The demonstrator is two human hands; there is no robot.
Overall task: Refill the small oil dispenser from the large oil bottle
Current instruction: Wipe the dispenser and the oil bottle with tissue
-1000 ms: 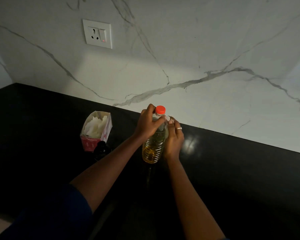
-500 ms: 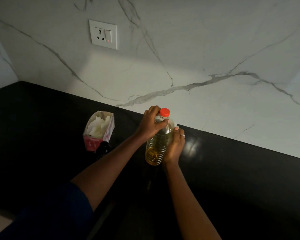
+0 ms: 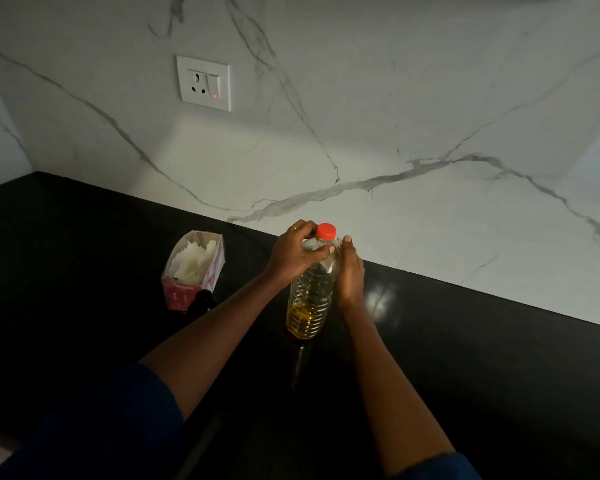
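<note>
The large clear oil bottle [image 3: 310,299] stands upright on the black counter [image 3: 465,358], with yellow oil in its lower third and an orange cap [image 3: 326,231] on top. My left hand [image 3: 297,252] grips the bottle's shoulder just below the cap. My right hand [image 3: 350,271] lies against the bottle's right side, fingers extended upward along it. A small dark dispenser [image 3: 201,301] stands in front of the tissue box, mostly lost in shadow.
A pink tissue box [image 3: 194,268] with white tissues sits left of the bottle. A white wall socket [image 3: 203,83] is on the marble backsplash. The counter runs into a corner at far left.
My right hand has slid from the bottle's neck down to its side, fingers straightening. The left hand keeps its grip near the cap. The bottle stays in place.
</note>
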